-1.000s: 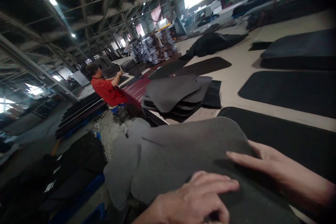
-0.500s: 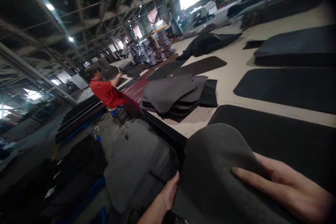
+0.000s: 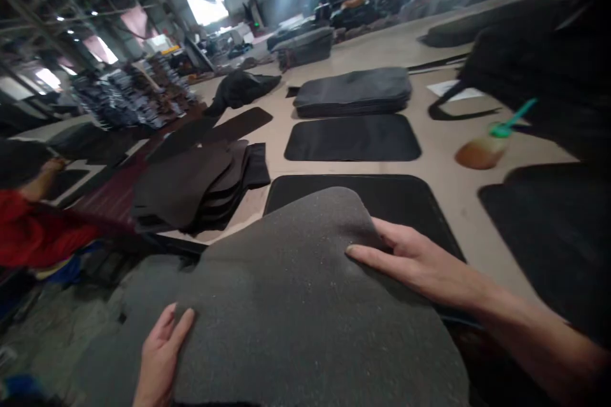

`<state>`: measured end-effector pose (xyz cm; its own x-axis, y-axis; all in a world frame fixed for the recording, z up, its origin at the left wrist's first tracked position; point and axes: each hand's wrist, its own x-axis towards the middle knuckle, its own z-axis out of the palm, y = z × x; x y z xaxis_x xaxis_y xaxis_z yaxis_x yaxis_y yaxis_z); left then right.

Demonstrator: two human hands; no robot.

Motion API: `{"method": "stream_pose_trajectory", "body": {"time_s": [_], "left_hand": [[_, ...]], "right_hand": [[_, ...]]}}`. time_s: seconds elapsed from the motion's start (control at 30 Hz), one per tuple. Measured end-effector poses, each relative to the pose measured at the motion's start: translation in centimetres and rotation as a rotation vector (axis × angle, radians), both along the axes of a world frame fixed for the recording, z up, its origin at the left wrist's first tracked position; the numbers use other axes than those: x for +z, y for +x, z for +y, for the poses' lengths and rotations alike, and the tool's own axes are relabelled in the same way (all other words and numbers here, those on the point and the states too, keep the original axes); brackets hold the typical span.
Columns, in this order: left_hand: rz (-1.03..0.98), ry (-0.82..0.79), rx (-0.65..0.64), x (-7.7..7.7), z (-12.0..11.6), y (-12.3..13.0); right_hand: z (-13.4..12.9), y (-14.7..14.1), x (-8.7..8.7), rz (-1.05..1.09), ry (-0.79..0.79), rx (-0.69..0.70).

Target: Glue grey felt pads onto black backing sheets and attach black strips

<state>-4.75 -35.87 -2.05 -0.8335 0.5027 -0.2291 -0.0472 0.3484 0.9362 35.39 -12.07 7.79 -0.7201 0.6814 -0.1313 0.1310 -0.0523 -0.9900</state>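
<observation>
A dark grey floor mat [image 3: 286,305], shaped like a car mat, is held up in front of me. My right hand [image 3: 405,261] is closed on its upper right edge, thumb on the face and the other fingers partly behind. At the mat's left edge my left hand [image 3: 160,353] grips it, with some of its fingers hidden. Just beyond lies a black mat with a raised border [image 3: 391,191] on the table, partly covered by the held mat. Left of that, a fanned stack of brownish-grey mats [image 3: 181,178] rests near the table edge.
On the beige table [image 3: 458,203] lie a flat black mat [image 3: 353,138], a stack of grey mats [image 3: 353,89] and a bottle of brown liquid with a green top [image 3: 482,146]. At the left is a person in a red shirt [image 3: 42,235]. Grey mats [image 3: 114,337] are below left.
My view has swung to the right, bringing the bottle into sight. The held mat, curled before, is now spread flatter with its face toward me, and my hands are farther apart.
</observation>
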Motion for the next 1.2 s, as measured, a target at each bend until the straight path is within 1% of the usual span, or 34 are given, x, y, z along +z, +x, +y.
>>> {"method": "stream_pose_trajectory", "body": {"time_s": [0.1, 0.17, 0.2, 0.27, 0.37, 0.4, 0.47, 0.53, 0.67, 0.8, 0.87, 1.07, 1.2], "left_hand": [[-0.012, 0.063, -0.04, 3.4, 2.8, 0.8], [-0.003, 0.116, -0.108, 4.7, 5.7, 1.9], [0.009, 0.136, -0.147, 5.1, 7.4, 2.5], [0.021, 0.152, -0.247, 5.0, 11.1, 3.7], [-0.018, 0.119, -0.418, 3.7, 16.2, 5.3], [-0.037, 0.104, -0.462, 3.2, 17.5, 5.8], [-0.064, 0.081, -0.509, 2.1, 19.1, 6.7], [-0.068, 0.05, -0.525, 1.2, 19.8, 7.2], [-0.023, -0.032, -0.538, 0.3, 19.6, 7.6], [0.005, -0.081, -0.517, -0.1, 19.6, 7.4], [0.01, -0.094, -0.52, -0.3, 20.0, 7.3], [0.01, -0.106, -0.524, -1.2, 21.9, 6.8], [0.035, -0.09, -0.526, -1.8, 23.1, 6.5]], "right_hand": [[0.1, 3.6, -0.9, -0.037, 0.028, -0.218], [0.4, 6.3, -2.1, -0.072, 0.058, -0.371], [0.7, 7.7, -2.8, -0.091, 0.071, -0.44], [1.3, 10.0, -4.2, -0.135, 0.077, -0.56], [1.9, 12.5, -6.0, -0.192, 0.043, -0.691], [2.0, 13.0, -6.5, -0.203, 0.035, -0.726], [2.0, 13.5, -7.3, -0.22, 0.033, -0.786], [1.8, 13.6, -8.0, -0.256, 0.047, -0.837], [1.8, 14.0, -9.7, -0.367, 0.118, -0.901], [2.6, 14.2, -11.0, -0.387, 0.142, -0.877], [3.3, 14.1, -11.0, -0.385, 0.138, -0.875], [6.0, 13.4, -10.1, -0.36, 0.139, -0.859], [7.9, 13.2, -10.4, -0.344, 0.205, -0.831]]}}
